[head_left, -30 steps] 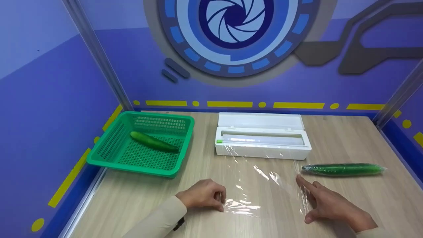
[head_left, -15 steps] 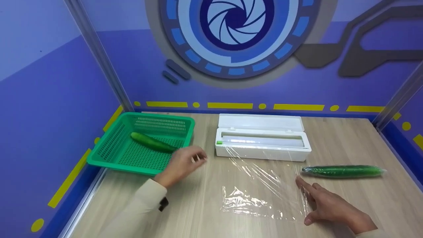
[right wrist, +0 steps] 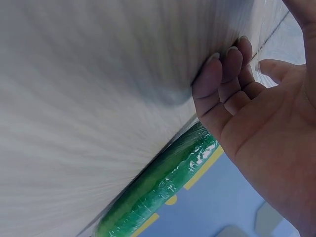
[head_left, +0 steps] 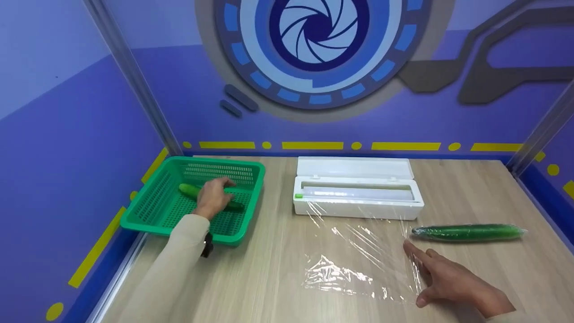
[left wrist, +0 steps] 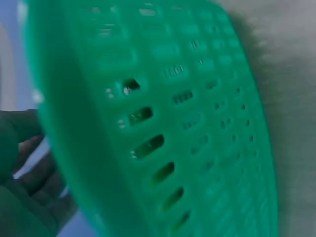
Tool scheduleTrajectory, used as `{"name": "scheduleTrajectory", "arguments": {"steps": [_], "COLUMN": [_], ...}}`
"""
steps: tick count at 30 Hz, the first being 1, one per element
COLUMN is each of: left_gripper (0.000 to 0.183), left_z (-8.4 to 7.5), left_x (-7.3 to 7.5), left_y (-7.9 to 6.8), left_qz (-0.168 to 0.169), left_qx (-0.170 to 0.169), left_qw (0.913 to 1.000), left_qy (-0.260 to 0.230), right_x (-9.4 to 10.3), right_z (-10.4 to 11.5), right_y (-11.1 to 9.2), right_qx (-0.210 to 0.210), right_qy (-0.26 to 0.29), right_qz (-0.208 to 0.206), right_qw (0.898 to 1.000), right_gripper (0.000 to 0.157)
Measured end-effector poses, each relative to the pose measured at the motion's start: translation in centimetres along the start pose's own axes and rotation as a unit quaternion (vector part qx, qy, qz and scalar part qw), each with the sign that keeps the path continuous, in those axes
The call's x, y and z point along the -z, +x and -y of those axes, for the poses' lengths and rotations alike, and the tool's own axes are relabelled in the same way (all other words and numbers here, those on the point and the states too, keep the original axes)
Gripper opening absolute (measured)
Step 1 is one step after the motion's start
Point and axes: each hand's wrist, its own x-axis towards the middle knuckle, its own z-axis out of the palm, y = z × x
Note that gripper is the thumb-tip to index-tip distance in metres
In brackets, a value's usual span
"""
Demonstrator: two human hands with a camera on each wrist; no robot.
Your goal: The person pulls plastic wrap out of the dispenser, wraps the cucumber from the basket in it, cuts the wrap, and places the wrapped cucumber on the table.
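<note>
Inside the green basket (head_left: 193,232) lies a bare cucumber (head_left: 187,190), partly hidden by my left hand (head_left: 213,197) over its middle. Seen from the left wrist, that hand (left wrist: 34,182) has its fingers spread behind the slotted basket wall (left wrist: 197,133). A sheet of cling film (head_left: 341,273) runs from its white box (head_left: 358,211) toward me over the table. My right hand (head_left: 455,280) rests at the film's right edge, thumb and forefinger apart. Beyond its fingertips sits a film-wrapped cucumber (head_left: 471,232), showing also below the fingers in the right wrist view.
The white box has its lid (head_left: 354,167) tipped back, with the film roll (head_left: 358,193) inside and a small green slider (head_left: 299,196) at its left end. Blue printed panels (head_left: 251,125) wall in the wooden table (head_left: 264,264) at the back and sides.
My left hand has let go of the film's left corner and moved up and left into the basket, over the cucumber. My right hand stays at the film's right edge.
</note>
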Motion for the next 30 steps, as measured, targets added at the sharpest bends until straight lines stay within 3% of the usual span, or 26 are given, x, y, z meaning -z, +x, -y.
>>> {"name": "scheduleTrajectory", "arguments": {"steps": [5, 10, 13, 18, 22, 30], "left_gripper": [0.045, 0.045, 0.044, 0.041, 0.036, 0.031], "left_z": [1.5, 3.0, 3.8, 4.7, 5.0, 5.5], "left_x": [0.2, -0.3, -0.7, -1.0, -1.2, -1.6], "left_y": [1.5, 1.9, 1.6, 1.1, 0.9, 1.1], "left_qz": [0.085, 0.138, 0.131, 0.079, 0.063, 0.063], "left_qx": [0.043, 0.042, 0.038, 0.023, 0.020, 0.006], "left_qw": [0.9899, 0.9767, 0.9791, 0.9844, 0.9822, 0.9744], "left_qy": [0.105, 0.158, 0.151, 0.156, 0.176, 0.215], "right_x": [-0.1, -0.2, 0.0, 0.1, 0.0, 0.0], "right_z": [0.1, 0.2, 0.2, 0.1, 0.0, 0.0], "right_y": [0.1, 0.0, 0.0, 0.1, 0.0, 0.0], "right_qx": [-0.017, -0.030, -0.027, -0.015, -0.013, -0.018], "right_qy": [0.001, 0.008, 0.010, 0.013, 0.015, 0.017], "right_qz": [0.005, 0.014, 0.013, 0.008, 0.005, 0.007], "right_qw": [1.000, 0.999, 1.000, 1.000, 1.000, 1.000], "right_gripper": [0.137, 0.138, 0.137, 0.135, 0.135, 0.135]}}
